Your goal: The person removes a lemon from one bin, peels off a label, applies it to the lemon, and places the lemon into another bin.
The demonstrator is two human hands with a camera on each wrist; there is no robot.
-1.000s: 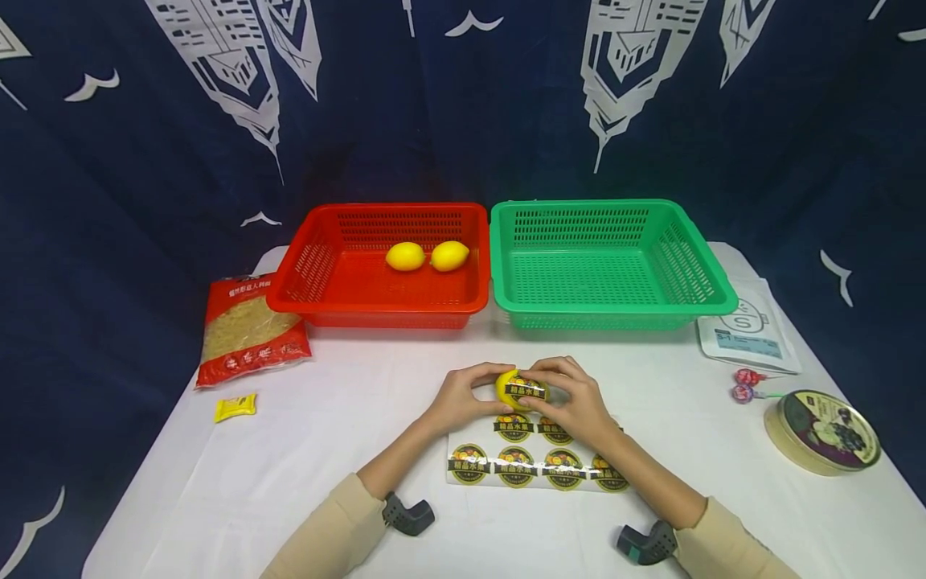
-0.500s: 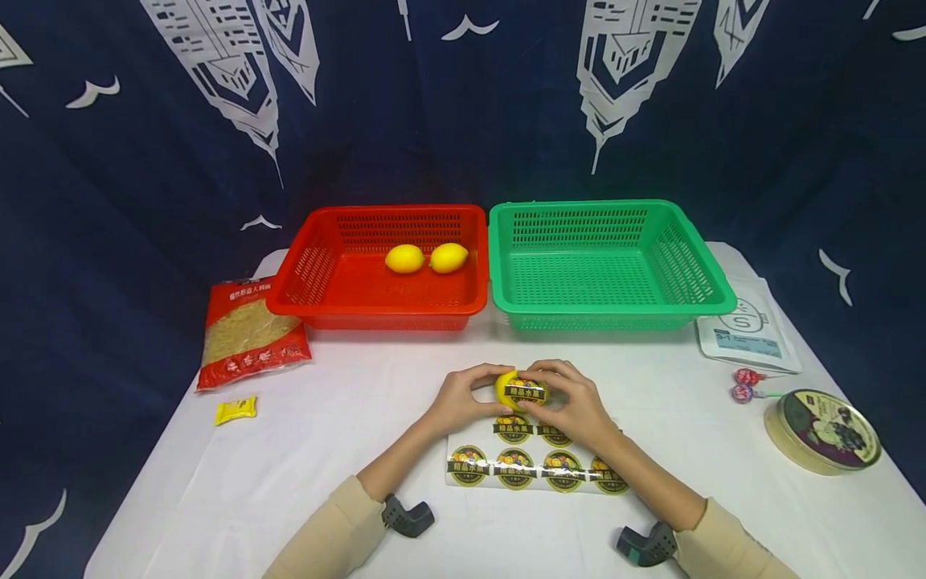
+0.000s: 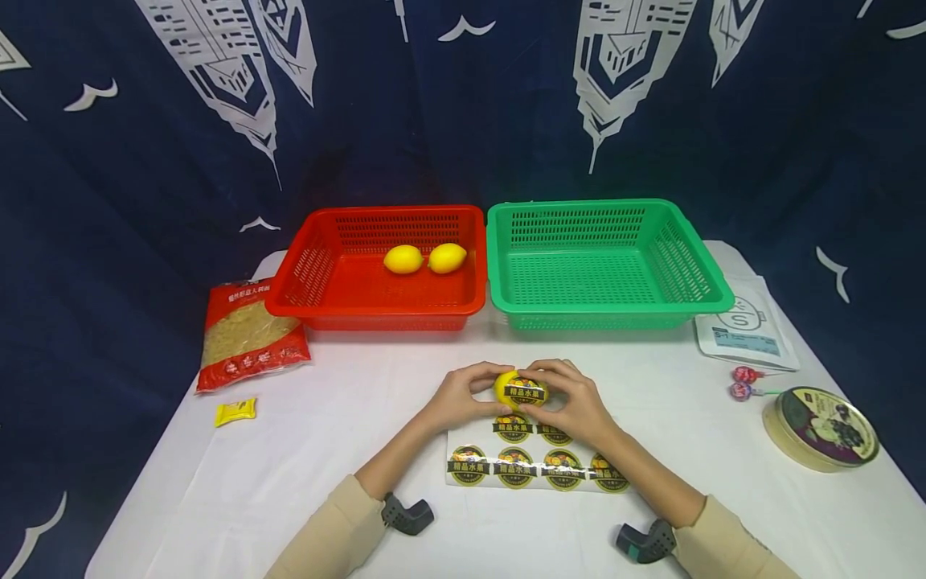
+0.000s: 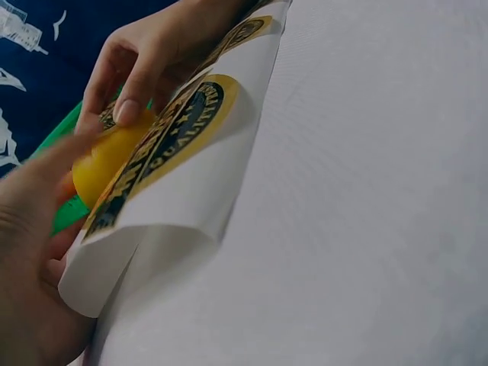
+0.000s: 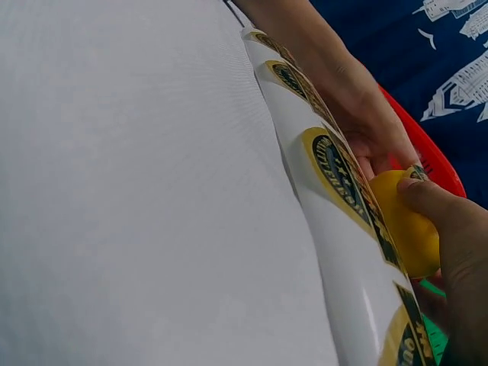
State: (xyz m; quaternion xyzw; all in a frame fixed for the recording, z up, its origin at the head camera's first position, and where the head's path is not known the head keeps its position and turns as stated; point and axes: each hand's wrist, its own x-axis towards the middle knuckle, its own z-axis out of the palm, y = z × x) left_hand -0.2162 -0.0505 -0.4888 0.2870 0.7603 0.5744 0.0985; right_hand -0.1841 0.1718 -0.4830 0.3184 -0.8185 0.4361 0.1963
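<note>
A yellow lemon [image 3: 501,386] sits between both hands above the sheet of stickers, a round black-and-gold sticker [image 3: 526,392] lying on its near side. My left hand [image 3: 459,396] grips the lemon's left end between thumb and fingers. From the other side my right hand [image 3: 576,404] holds the right end, its thumb at the sticker's lower edge. In the right wrist view, the right thumb presses against the lemon [image 5: 410,236]. Below the hands lies the white sticker sheet [image 3: 506,485] with rows of round labels; my right hand and forearm hide part of it.
Two lemons [image 3: 403,259] lie in a red basket [image 3: 376,308] behind the hands, with a green basket [image 3: 615,308] beside it. A pasta bag [image 3: 249,334] and yellow packet [image 3: 235,411] lie left. At right are a white pouch [image 3: 748,334], lollipops [image 3: 745,375] and a round tin [image 3: 821,426].
</note>
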